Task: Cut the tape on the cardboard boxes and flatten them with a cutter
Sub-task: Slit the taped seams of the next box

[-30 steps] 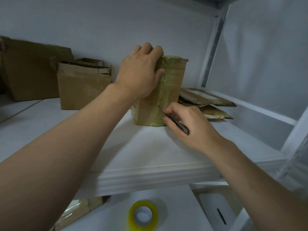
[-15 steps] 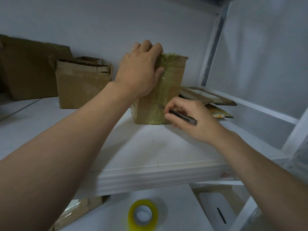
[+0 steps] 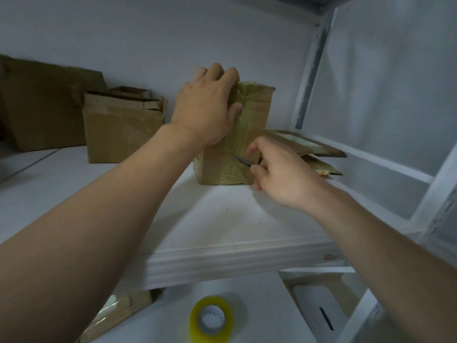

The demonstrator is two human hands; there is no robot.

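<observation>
Cardboard box (image 3: 257, 112), small, brown, and wrapped in glossy greenish-clear tape (image 3: 238, 134), stands upright on the white painted shelf (image 3: 222, 219), set back from the shelf's front lip and near the rear wall. The left hand (image 3: 205, 112) grips it from above: its fingers are curled over the top left edge and the palm lies flat against the front face, with the thumb pressed on the taped seam. The right hand (image 3: 279, 177) sits low at the box's right front corner, fingers bunched in a pinch round a slim dark cutter (image 3: 243, 162). The thin blade points left and slightly upward, and its tip lies on the vertical tape band in the lower part of the front face. This hand is somewhat blurred, so the exact finger placement on the handle cannot be told. Just right of the box, partly behind the right hand, flattened brown cardboard pieces (image 3: 304, 144) lie stacked on the shelf. To the left, well apart from the held box, an open brown carton with ragged flaps (image 3: 118, 134) stands upright, and a larger brown carton (image 3: 42, 107) stands behind it at the far left, touching or nearly touching it. Below the shelf, on a lower white surface, a yellow roll of packing tape (image 3: 211, 318) lies flat, a taped piece of cardboard (image 3: 118, 308) shows to its left, and a white box with a dark slot (image 3: 319, 310) sits to its right.
</observation>
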